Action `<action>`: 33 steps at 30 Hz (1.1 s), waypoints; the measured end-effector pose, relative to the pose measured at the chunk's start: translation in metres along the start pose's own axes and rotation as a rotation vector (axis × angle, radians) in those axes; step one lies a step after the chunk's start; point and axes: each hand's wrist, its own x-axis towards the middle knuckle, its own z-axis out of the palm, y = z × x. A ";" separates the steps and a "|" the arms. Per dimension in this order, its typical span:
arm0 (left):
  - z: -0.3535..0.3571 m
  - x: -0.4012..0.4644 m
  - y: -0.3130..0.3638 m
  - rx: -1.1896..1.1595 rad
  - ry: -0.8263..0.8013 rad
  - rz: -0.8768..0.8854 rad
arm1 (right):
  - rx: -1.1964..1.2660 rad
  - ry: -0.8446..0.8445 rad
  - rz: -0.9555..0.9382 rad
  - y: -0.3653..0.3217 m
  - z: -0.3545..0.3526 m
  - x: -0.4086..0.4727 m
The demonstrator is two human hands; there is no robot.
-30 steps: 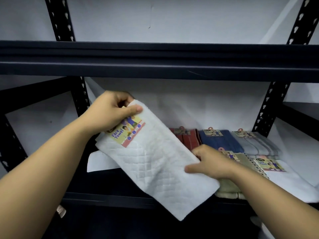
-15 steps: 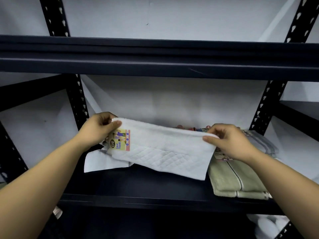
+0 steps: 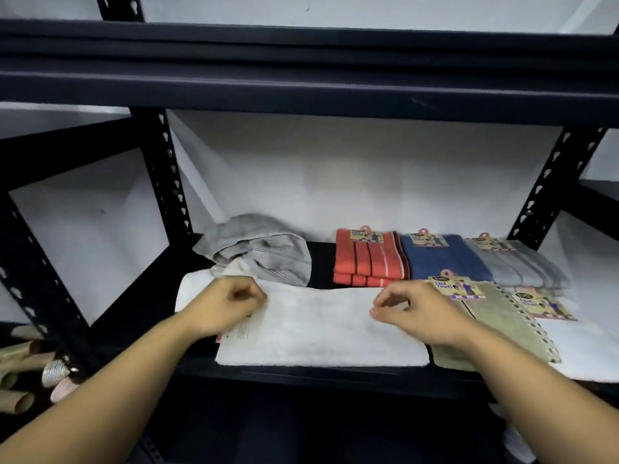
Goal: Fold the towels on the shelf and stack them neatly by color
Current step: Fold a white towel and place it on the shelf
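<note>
white towel [image 3: 321, 326] lies flat at near edge of shelf [image 3: 301, 375], between both hands. left hand [image 3: 224, 308] and right hand [image 3: 418, 311] curl loosely over its far corners; actual pinch unclear. soft, light, limp; best taken by corners.

Head camera looks forward and down, close to shelf [image 3: 301, 375].

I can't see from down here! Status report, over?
Left hand and right hand pinching white towel, flat on shelf. Crumpled grey towel behind, unfolded.
</note>
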 end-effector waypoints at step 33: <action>0.004 0.047 -0.033 0.553 0.130 -0.018 | -0.584 0.000 0.298 -0.004 0.030 0.059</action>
